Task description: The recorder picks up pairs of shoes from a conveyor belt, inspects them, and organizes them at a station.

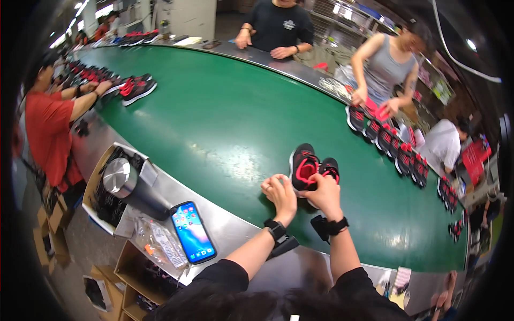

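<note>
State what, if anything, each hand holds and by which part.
The right hand seems to grip the left black-and-red sneaker at its near end, by its red opening. Whether the left hand holds anything cannot be told.

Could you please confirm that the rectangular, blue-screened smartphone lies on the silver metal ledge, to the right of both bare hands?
Not quite: the head view shows the smartphone left of the bare left hand and right hand; it does lie on the metal ledge.

Left of the left hand [282, 198], a lit smartphone [193, 231] lies on the metal bench [224, 222] beside a clear plastic bag [161, 244]; farther left from that hand are a dark, silver-topped tumbler [145, 196] and an open cardboard box [97, 218].
</note>
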Motion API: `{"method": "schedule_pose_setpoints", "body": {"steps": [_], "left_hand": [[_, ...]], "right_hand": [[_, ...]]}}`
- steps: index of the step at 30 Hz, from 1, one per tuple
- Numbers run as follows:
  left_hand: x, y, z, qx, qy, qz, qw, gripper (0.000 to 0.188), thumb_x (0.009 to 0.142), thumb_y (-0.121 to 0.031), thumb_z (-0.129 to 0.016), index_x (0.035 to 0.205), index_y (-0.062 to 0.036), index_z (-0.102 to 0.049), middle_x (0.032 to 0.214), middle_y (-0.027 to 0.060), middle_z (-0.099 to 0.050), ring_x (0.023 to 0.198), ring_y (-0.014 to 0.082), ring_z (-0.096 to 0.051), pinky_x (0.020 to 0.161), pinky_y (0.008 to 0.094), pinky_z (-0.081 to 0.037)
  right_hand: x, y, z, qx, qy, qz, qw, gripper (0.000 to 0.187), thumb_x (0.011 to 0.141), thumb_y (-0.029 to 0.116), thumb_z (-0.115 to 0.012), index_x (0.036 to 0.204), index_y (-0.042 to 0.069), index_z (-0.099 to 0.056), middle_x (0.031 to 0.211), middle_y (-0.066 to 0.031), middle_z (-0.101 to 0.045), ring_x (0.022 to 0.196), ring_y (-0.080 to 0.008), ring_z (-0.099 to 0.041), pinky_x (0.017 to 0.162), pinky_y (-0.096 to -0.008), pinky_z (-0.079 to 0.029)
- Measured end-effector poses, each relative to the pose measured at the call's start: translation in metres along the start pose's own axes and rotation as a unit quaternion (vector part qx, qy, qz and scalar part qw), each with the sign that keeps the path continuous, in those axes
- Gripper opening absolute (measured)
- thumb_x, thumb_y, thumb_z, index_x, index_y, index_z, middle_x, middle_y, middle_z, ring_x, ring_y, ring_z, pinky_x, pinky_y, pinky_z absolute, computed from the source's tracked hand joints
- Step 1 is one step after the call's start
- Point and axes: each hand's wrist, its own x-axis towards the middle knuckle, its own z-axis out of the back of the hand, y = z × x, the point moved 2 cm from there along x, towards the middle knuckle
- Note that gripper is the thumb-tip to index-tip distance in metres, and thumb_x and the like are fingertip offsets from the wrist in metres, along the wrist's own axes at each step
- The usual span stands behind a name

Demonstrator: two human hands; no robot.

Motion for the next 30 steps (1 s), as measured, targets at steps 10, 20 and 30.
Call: {"method": "schedule_pose_setpoints", "body": {"steps": [10, 20, 30], "left_hand": [[0.003, 0.015, 0.005, -0.202, -0.086, -0.014, 0.975, 0.013, 0.087, -0.013, -0.054, 0.089, -0.0004, -0.052, 0.095, 0.0178, -0.048, 0.094, 0.0309, -0.047, 0.084, 0.0405, -0.036], [-0.002, 0.012, 0.005, -0.361, 0.127, 0.084, 0.920, 0.006, 0.089, -0.010, -0.053, 0.087, -0.0062, -0.049, 0.077, 0.0026, -0.048, 0.073, 0.0140, -0.049, 0.063, 0.0310, -0.042], [0.009, 0.016, -0.004, -0.234, 0.127, 0.073, 0.961, 0.013, 0.089, -0.013, -0.052, 0.080, -0.0048, -0.052, 0.068, -0.0005, -0.051, 0.060, 0.0076, -0.044, 0.055, 0.0253, -0.039]], "right_hand": [[0.101, 0.182, 0.023, 0.154, -0.030, 0.107, 0.982, 0.052, 0.067, 0.039, -0.075, 0.104, 0.005, -0.064, 0.090, -0.0158, -0.064, 0.086, -0.0309, -0.062, 0.077, -0.0402, -0.049], [0.035, 0.215, 0.060, 0.267, -0.041, 0.232, 0.934, 0.053, 0.079, 0.033, -0.069, 0.121, 0.004, -0.052, 0.117, -0.0157, -0.057, 0.107, -0.0332, -0.054, 0.090, -0.0423, -0.041], [-0.132, -0.022, 0.033, 0.003, 0.096, -0.058, 0.994, 0.044, 0.080, 0.037, -0.066, 0.108, 0.003, -0.063, 0.112, -0.0150, -0.060, 0.101, -0.0331, -0.056, 0.086, -0.0404, -0.047]]}}
